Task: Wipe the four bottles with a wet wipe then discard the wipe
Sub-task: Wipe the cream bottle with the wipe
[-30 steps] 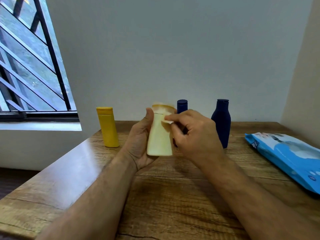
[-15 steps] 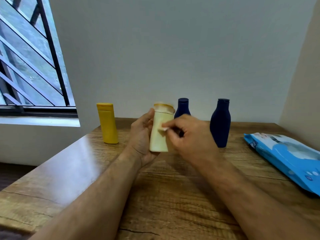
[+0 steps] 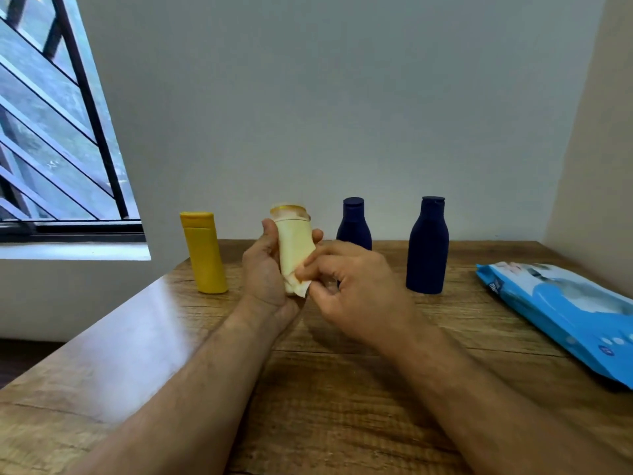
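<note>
Wood-grain bench [image 3: 342, 423] runs up to a plain grey wall, and above its middle I hold the cream bottle [image 3: 295, 248] upright, clear of the surface. My left hand [image 3: 265, 272] wraps it from the left, thumb high near the cap, fingertips showing past its right side. My right hand [image 3: 349, 286] pinches the wet wipe [image 3: 301, 286] against the bottle's lower front. Left of the cream bottle stands the yellow bottle [image 3: 204, 252], leaning slightly. Right of it and farther back stands one dark blue bottle [image 3: 354, 221], partly hidden by my right hand; a second dark blue bottle [image 3: 427, 246] stands farther right. Far right of the cream bottle lies the blue wipes pack [image 3: 561, 310], flat. A barred window [image 3: 58, 132] sits at far left.
</note>
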`<move>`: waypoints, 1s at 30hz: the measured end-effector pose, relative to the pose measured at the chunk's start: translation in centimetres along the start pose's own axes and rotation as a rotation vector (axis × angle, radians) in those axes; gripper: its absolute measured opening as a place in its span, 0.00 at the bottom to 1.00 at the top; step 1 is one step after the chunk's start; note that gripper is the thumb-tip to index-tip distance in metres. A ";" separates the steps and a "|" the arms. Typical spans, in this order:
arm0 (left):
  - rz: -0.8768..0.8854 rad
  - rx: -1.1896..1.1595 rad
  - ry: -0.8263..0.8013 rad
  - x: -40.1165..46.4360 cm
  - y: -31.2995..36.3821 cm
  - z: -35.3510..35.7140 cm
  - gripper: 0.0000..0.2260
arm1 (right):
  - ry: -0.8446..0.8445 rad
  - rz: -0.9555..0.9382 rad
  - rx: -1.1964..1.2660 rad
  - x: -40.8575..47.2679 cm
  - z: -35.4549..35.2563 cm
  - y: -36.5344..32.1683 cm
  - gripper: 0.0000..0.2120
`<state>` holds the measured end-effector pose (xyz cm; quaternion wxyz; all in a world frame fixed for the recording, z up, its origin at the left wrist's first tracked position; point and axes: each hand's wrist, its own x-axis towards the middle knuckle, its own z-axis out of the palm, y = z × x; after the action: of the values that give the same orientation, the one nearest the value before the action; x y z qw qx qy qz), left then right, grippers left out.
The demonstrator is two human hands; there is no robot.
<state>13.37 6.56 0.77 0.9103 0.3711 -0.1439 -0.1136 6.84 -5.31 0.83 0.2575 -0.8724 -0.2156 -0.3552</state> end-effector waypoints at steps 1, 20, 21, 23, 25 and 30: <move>0.007 0.003 0.007 0.1 0.0 -0.2 0.27 | -0.014 -0.010 -0.019 -0.1 0.1 -0.1 0.09; -0.025 0.029 -0.013 -0.4 0.0 -0.6 0.26 | -0.122 -0.063 -0.061 -0.3 0.2 -0.8 0.12; -0.042 0.047 -0.039 -0.6 -0.2 -0.4 0.25 | -0.049 -0.054 -0.060 -0.3 0.1 -0.8 0.12; -0.046 0.096 -0.072 -1.0 -0.7 -0.1 0.24 | 0.125 -0.001 -0.015 -0.1 0.0 -0.6 0.11; -0.058 0.118 -0.098 -1.2 -0.9 0.0 0.22 | 0.253 0.051 0.038 0.2 -0.2 -0.2 0.12; 0.022 0.099 -0.039 -1.4 -0.3 0.2 0.20 | 0.071 -0.018 0.080 0.0 -0.8 -0.1 0.12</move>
<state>11.99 6.68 0.43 0.8891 0.4117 -0.1714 -0.1034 6.36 -5.67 1.31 0.2967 -0.8462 -0.2281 -0.3792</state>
